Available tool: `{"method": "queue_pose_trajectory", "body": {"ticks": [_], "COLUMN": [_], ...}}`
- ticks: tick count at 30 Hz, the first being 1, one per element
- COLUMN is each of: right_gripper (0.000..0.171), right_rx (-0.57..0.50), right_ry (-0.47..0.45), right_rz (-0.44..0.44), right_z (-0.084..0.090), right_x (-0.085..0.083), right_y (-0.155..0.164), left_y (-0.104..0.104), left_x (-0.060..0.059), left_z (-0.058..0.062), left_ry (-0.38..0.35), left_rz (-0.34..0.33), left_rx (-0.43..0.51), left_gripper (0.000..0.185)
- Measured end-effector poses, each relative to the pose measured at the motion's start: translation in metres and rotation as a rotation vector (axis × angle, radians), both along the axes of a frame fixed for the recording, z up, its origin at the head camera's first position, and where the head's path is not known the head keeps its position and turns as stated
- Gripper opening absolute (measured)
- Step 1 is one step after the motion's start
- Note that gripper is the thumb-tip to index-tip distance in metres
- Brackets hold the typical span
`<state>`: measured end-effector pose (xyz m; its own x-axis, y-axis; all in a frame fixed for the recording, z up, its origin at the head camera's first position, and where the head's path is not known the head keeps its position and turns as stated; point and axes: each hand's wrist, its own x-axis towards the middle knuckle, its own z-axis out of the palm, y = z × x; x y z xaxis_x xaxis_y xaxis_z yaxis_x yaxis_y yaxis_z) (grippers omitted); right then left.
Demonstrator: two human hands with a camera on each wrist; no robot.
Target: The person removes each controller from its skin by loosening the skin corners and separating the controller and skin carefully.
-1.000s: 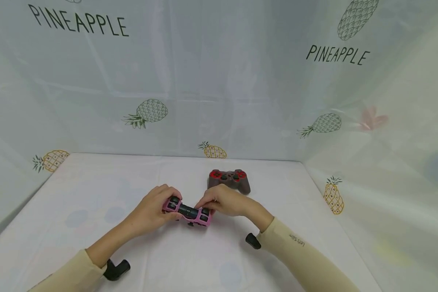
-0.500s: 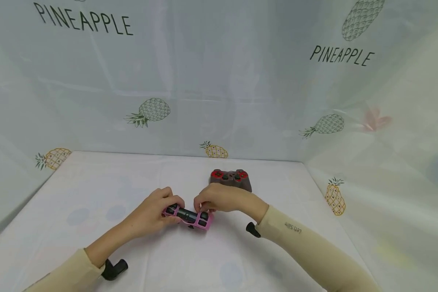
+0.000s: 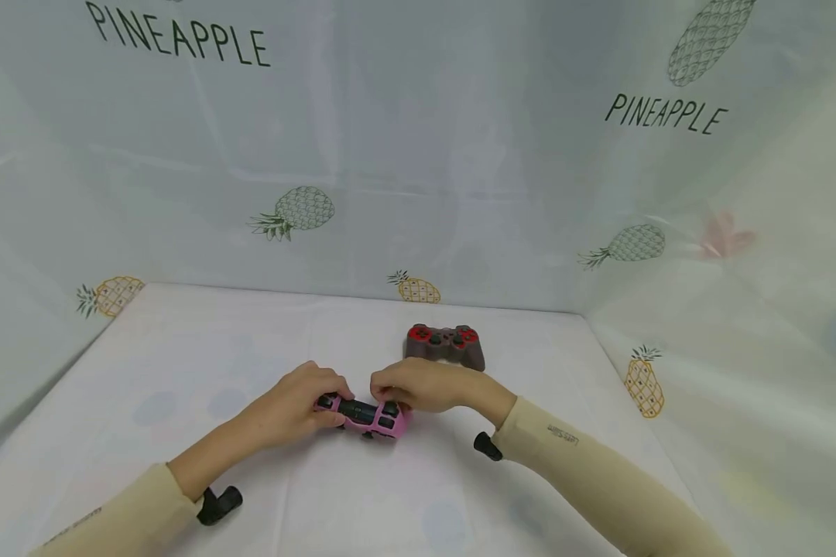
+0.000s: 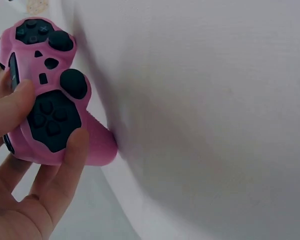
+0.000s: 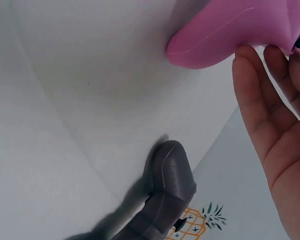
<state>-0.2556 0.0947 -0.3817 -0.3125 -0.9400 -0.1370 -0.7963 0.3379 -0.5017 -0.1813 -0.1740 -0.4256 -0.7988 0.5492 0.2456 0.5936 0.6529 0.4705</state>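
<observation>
A black game controller in a pink silicone cover (image 3: 362, 416) stands at mid-table, its shoulder buttons facing up. My left hand (image 3: 298, 406) grips its left end. In the left wrist view, the thumb lies near the top edge and a fingertip beside the directional pad (image 4: 54, 120). At the other end, my right hand (image 3: 418, 384) has curled fingers pinching the cover's upper edge by the shoulder buttons. From the right wrist, the cover's smooth pink handle (image 5: 215, 37) shows, with fingertips right at its edge; the pinch itself is partly hidden.
Just behind my right hand lies a dark grey game controller with red button areas (image 3: 453, 340). White cloth (image 3: 202, 340) covers the table, and a pale curtain printed with pineapples (image 3: 418, 193) hangs behind it. A black wrist mount (image 3: 219, 507) sticks out at each cuff.
My right hand's fingers have curled in closer over the right end of the pink-covered controller, which has tilted slightly. The left hand keeps its grip. The head view has shifted a little.
</observation>
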Motion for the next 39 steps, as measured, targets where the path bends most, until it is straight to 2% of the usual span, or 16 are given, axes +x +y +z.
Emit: {"method": "queue_pose_trajectory", "body": {"ticks": [7,13,23,29,39], "right_gripper": [0.016,0.016,0.013,0.013,0.013], "right_rx": [-0.051,-0.056,-0.085,-0.115,-0.133], "right_ry": [-0.107,-0.217,-0.305,-0.312,-0.339], "right_rz": [-0.058,-0.112,-0.179,-0.193,-0.261], "right_z": [-0.002,-0.001,0.002,-0.001,-0.011], "right_x": [0.0,0.005,0.014,0.018,0.024], "right_y": [0.011,0.015,0.025,0.037,0.045], "left_y": [0.006,0.008,0.016,0.015,0.009], "left_x": [-0.006,-0.004,-0.007,-0.009,-0.012], "left_z": [0.008,0.01,0.014,0.014,0.013], "left_ry": [-0.022,-0.02,-0.046,-0.045,-0.056], "left_rz": [-0.025,-0.019,-0.029,-0.022,0.039], "left_rx": [-0.041,-0.056,-0.07,-0.081,-0.08], "left_gripper": [0.02,0.021,0.019,0.019,0.021]}}
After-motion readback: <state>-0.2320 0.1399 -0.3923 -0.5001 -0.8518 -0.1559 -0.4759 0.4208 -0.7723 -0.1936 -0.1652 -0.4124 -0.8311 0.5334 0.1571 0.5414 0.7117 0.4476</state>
